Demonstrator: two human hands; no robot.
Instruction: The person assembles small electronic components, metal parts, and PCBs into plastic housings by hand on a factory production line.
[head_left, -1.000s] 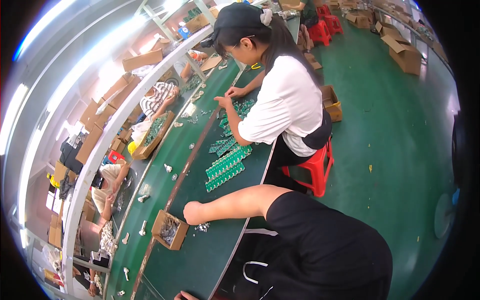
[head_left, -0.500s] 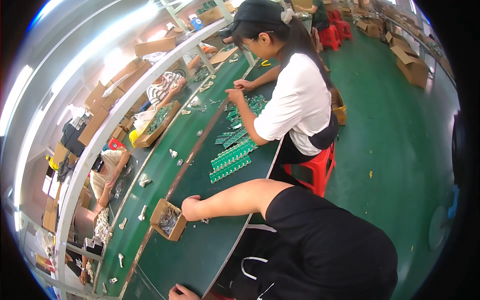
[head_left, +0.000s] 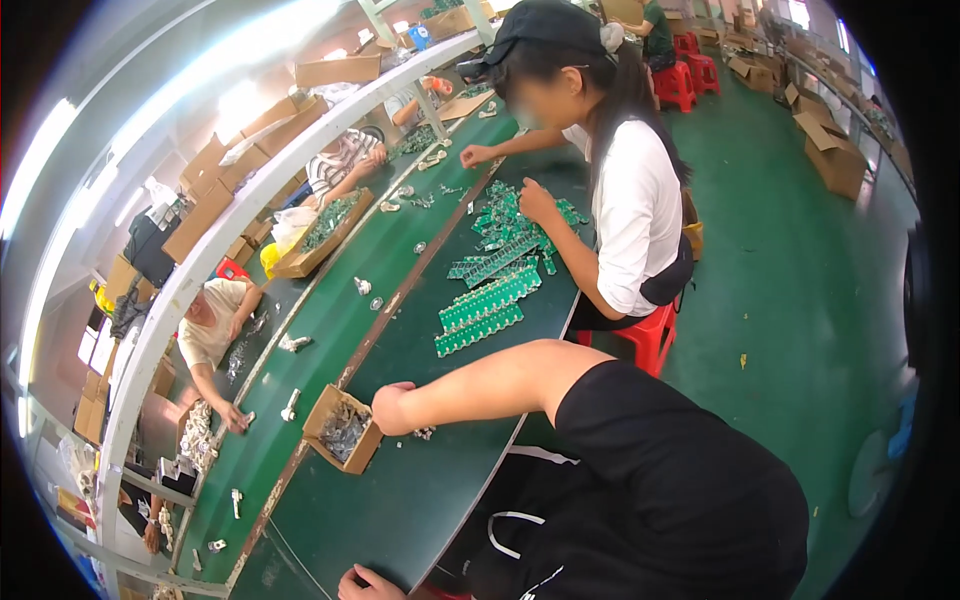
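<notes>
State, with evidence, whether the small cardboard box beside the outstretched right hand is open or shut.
Open: the small cardboard box has no cover over its top, and greyish parts show inside.

Glossy green floor (head_left: pixel 770 420), red plastic stools (head_left: pixel 674 86), white metal frame (head_left: pixel 160 335), bright tube lights (head_left: pixel 215 70) overhead.
</notes>
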